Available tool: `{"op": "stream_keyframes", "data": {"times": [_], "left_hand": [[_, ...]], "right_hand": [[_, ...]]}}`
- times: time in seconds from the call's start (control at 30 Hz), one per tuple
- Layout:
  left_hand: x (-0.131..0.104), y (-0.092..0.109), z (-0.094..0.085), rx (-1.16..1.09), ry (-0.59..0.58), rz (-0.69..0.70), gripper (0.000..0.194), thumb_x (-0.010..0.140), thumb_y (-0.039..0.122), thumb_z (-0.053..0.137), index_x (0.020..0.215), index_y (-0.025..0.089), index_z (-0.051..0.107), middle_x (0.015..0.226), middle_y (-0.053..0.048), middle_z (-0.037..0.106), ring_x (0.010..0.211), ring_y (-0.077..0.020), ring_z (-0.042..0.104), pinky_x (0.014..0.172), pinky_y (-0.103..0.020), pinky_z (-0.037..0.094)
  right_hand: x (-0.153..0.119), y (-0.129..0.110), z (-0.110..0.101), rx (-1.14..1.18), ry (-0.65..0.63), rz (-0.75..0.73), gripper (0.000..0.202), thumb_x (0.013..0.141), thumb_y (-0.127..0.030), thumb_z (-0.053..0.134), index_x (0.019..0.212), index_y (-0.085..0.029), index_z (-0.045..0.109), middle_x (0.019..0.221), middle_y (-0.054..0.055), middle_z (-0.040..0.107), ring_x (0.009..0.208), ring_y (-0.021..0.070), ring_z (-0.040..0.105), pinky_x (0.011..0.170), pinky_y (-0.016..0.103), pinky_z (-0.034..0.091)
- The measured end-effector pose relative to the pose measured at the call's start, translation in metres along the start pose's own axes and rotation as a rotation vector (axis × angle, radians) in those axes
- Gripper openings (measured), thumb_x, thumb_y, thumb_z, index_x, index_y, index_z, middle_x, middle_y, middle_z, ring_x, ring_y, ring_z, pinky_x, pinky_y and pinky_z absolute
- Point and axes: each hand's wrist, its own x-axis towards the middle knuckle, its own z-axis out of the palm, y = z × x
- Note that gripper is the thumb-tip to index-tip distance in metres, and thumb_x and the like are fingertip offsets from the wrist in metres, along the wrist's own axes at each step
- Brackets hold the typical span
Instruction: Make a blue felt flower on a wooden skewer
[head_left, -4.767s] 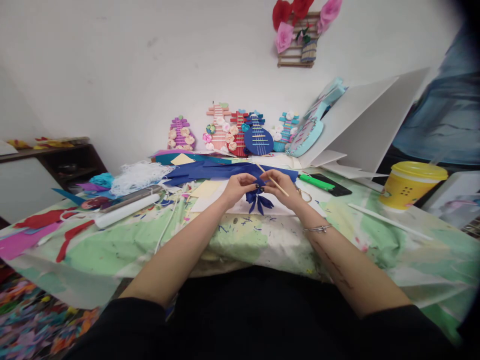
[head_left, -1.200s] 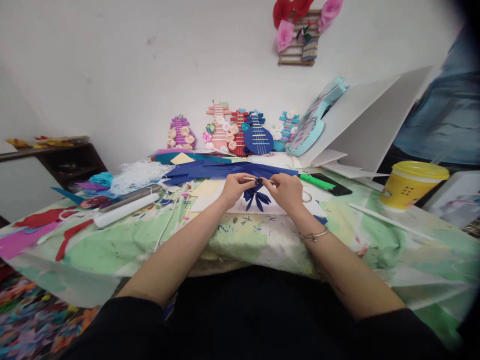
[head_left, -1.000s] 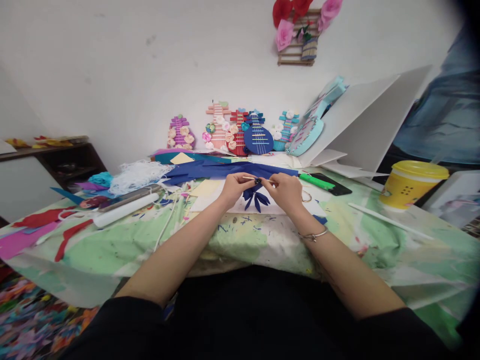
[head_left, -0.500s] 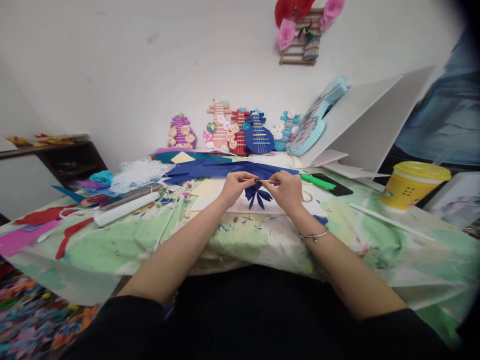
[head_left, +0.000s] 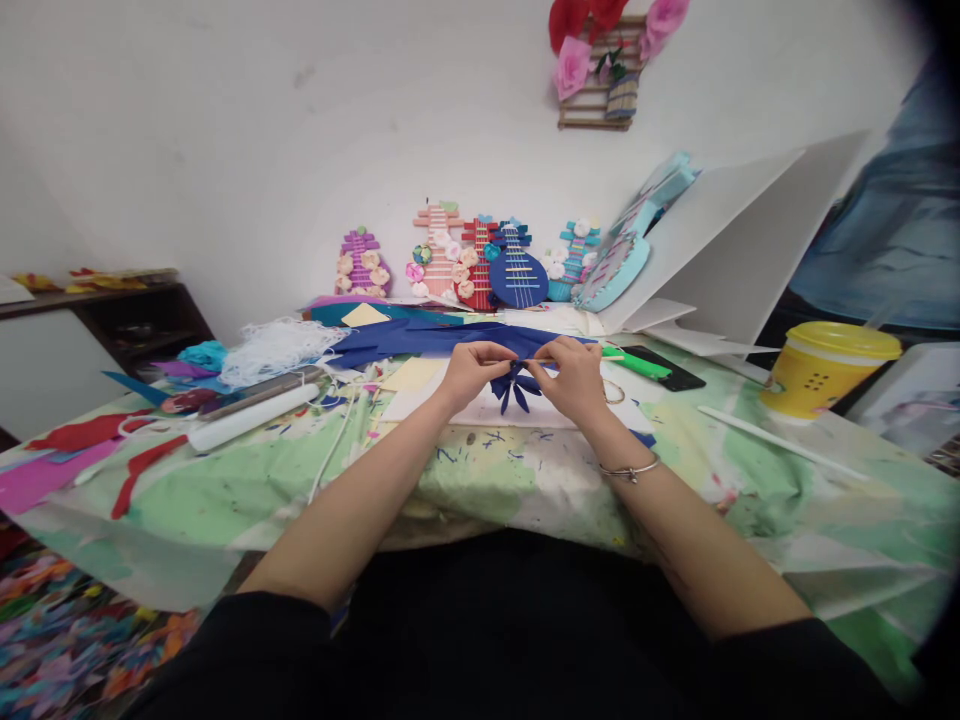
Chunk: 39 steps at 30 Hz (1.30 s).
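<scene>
My left hand [head_left: 480, 372], fingers pinched, grips the top of a dark blue crepe-paper piece [head_left: 515, 393] cut into petal-like strips that hang down. My right hand [head_left: 571, 375] meets it at the same spot, thumb and fingers closed on a thin wooden stick [head_left: 611, 358] whose pale end sticks out to the right. The stick's other end is at the blue paper, and fingertips partly hide how the two join. Beneath both hands lies a white sheet [head_left: 480, 410] on the table.
Blue crepe paper [head_left: 427, 338] lies behind the hands, with white string [head_left: 281, 348] to the left. A white glue gun [head_left: 255, 415] rests at left. A green marker [head_left: 636, 363], a phone [head_left: 679, 372] and a yellow cup [head_left: 829, 370] stand or lie at right. Lute-shaped crafts [head_left: 519, 278] lean on the wall.
The stick has shifted rightward, its end now showing beyond my right hand. The blue paper has turned slightly; both hands stay in nearly the same place.
</scene>
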Motion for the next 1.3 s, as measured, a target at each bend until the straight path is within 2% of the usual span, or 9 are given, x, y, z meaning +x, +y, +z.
{"op": "stream_keyframes", "data": {"times": [0.1,0.27,0.4,0.6,0.77,0.87,0.93,1.1,1.3], "left_hand": [[0.000,0.001,-0.001,0.050,-0.016,0.000,0.024,0.057,0.026,0.082,0.076,0.013,0.076,0.075,-0.008,0.074,0.068,-0.0182,0.068,0.069,-0.032,0.055],[0.001,0.005,-0.003,0.128,-0.043,-0.006,0.024,0.060,0.030,0.082,0.075,0.012,0.077,0.073,-0.010,0.074,0.064,-0.0183,0.066,0.066,-0.033,0.054],[0.001,0.013,-0.005,0.250,-0.130,-0.014,0.022,0.061,0.027,0.081,0.078,0.012,0.078,0.077,-0.011,0.075,0.068,-0.0187,0.067,0.068,-0.032,0.054],[0.000,0.019,-0.005,0.486,-0.210,0.078,0.013,0.066,0.021,0.073,0.077,0.015,0.078,0.076,-0.008,0.076,0.071,-0.0184,0.068,0.069,-0.028,0.051],[0.005,0.009,-0.006,0.406,-0.057,0.038,0.016,0.063,0.021,0.076,0.077,0.013,0.078,0.073,-0.009,0.075,0.064,-0.0167,0.065,0.064,-0.028,0.050],[0.007,0.003,-0.007,0.195,0.076,-0.058,0.024,0.060,0.026,0.080,0.077,0.010,0.077,0.071,-0.010,0.074,0.063,-0.0177,0.066,0.066,-0.031,0.052],[0.008,0.002,-0.006,0.097,0.119,-0.088,0.030,0.054,0.029,0.084,0.076,0.010,0.076,0.073,-0.010,0.074,0.067,-0.0189,0.067,0.071,-0.033,0.053],[0.007,0.004,-0.005,0.008,0.130,-0.129,0.038,0.045,0.031,0.089,0.074,0.011,0.076,0.072,-0.009,0.074,0.068,-0.0178,0.065,0.074,-0.035,0.052],[0.007,0.003,-0.005,-0.017,0.121,-0.129,0.036,0.048,0.032,0.087,0.075,0.011,0.077,0.071,-0.008,0.073,0.065,-0.0152,0.062,0.072,-0.033,0.050]], "right_hand": [[-0.001,0.001,0.000,-0.032,-0.002,-0.039,0.016,0.085,-0.030,0.059,0.075,-0.018,0.063,0.085,0.005,0.070,0.087,0.0217,0.059,0.082,0.038,0.024],[-0.002,0.001,-0.003,-0.085,0.000,-0.110,0.017,0.086,-0.031,0.057,0.077,-0.019,0.063,0.085,0.006,0.069,0.087,0.0224,0.057,0.082,0.039,0.023],[-0.003,0.005,-0.002,-0.124,0.036,-0.224,0.015,0.085,-0.029,0.058,0.075,-0.019,0.061,0.083,0.005,0.067,0.083,0.0213,0.053,0.081,0.039,0.023],[-0.002,0.007,-0.001,-0.184,0.045,-0.388,0.013,0.086,-0.025,0.057,0.076,-0.019,0.061,0.082,0.005,0.065,0.085,0.0221,0.052,0.085,0.042,0.024],[-0.001,0.001,-0.005,-0.124,0.159,-0.311,0.011,0.088,-0.022,0.053,0.087,-0.020,0.063,0.097,0.008,0.065,0.098,0.0251,0.051,0.090,0.043,0.026],[-0.002,-0.001,-0.004,-0.059,0.097,-0.264,0.009,0.086,-0.023,0.055,0.087,-0.020,0.063,0.098,0.009,0.064,0.098,0.0253,0.051,0.085,0.041,0.030],[-0.003,-0.001,-0.002,-0.035,0.025,-0.265,0.010,0.083,-0.022,0.059,0.090,-0.020,0.065,0.103,0.009,0.064,0.101,0.0264,0.050,0.083,0.041,0.031],[-0.003,0.000,0.003,-0.055,-0.064,-0.244,0.018,0.079,-0.012,0.058,0.093,-0.020,0.066,0.112,0.011,0.065,0.108,0.0287,0.048,0.082,0.041,0.032],[-0.001,0.003,0.005,-0.056,-0.086,-0.193,0.015,0.081,-0.015,0.059,0.092,-0.020,0.067,0.112,0.011,0.065,0.108,0.0294,0.048,0.081,0.042,0.032]]}}
